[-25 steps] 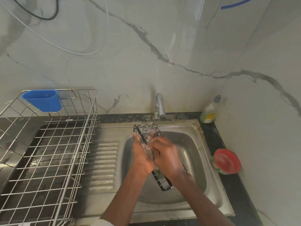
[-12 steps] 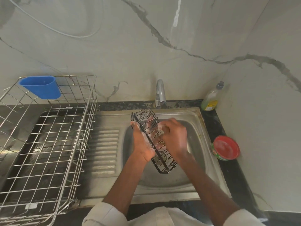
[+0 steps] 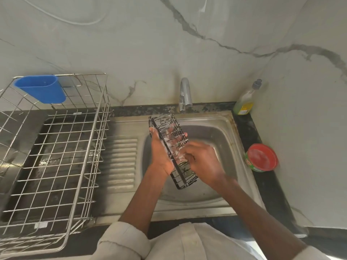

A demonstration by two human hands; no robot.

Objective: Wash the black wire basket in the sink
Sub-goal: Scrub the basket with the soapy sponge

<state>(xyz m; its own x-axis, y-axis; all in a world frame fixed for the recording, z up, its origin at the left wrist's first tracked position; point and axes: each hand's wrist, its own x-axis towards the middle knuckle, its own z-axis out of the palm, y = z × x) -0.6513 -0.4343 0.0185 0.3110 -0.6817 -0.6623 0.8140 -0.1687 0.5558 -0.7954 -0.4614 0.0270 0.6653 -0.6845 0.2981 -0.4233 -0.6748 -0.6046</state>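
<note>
Left hand grips the soapy black wire basket over the sink; right hand, fingers curled, presses its inside (grasp unclear). Blue cup hangs on the dish rack.

A long, narrow black wire basket, flecked with white suds, is held above the bowl of a stainless steel sink. The left hand grips its long left side, fingers showing through the wires. The right hand is at the basket's right side, fingers curled against the wires; whether it holds anything is blurred. Beyond the hands stands a chrome tap. Right of the right hand sit a round red tub and, farther back, a yellow-green plastic soap bottle. Left of the left hand stands a silver wire dish rack with a blue plastic cup hung on it.
</note>
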